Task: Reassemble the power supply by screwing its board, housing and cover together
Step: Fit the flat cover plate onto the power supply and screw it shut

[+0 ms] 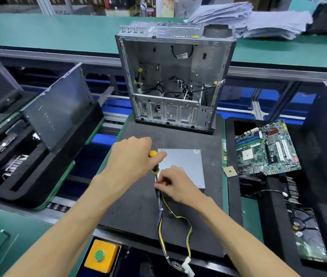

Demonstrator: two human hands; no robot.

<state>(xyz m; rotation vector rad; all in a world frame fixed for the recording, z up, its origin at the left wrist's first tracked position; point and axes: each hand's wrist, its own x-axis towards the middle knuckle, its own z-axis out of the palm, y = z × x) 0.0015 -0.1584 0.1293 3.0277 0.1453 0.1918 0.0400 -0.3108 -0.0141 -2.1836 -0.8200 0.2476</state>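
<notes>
Head view: open computer case [175, 76] behind power supply [182, 166], motherboard [266, 148] right.

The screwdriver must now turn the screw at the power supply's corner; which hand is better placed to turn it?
The left hand: it already grips the screwdriver handle. The right hand pinches near the tip beside the power supply.

The screwdriver [154, 162] is showing a yellow and black handle. The power supply [184, 164] is showing plain grey metal, its wires [175, 226] running yellow and black. The mat [138, 206] is looking dark grey. The circuit board [266, 148] is showing green. A green button [99, 255] is sitting in an orange box [108, 260].
</notes>
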